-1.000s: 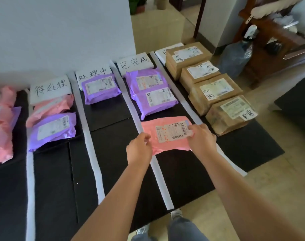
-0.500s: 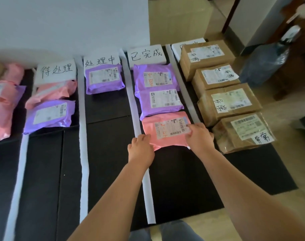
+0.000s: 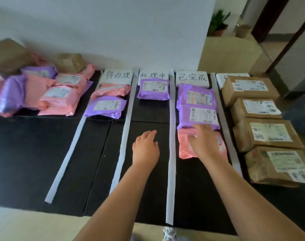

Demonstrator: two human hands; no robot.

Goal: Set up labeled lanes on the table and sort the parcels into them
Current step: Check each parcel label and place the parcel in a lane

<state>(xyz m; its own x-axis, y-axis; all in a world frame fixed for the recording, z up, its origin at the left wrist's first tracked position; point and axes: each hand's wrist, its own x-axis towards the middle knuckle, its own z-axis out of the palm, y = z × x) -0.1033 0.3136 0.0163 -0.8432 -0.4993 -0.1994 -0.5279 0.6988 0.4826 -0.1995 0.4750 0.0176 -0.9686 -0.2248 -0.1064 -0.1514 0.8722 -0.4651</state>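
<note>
Hands over table (image 3: 35,153), near edge. Left hand (image 3: 145,148): fingers loose, slightly spread, holding nothing, above middle lane; contact with mat unclear. Right hand (image 3: 204,145): fingers laid flat on pink parcel (image 3: 184,146), no pinch. Pink parcel in third lane, long axis 3-to-9 o'clock, far edge meeting purple parcel (image 3: 197,117) at 12 o'clock, below lane label (image 3: 191,78). Placement judged done. Unsorted pile (image 3: 43,96) at 10 o'clock, well apart; left hand nearer, likelier to reach.
</note>
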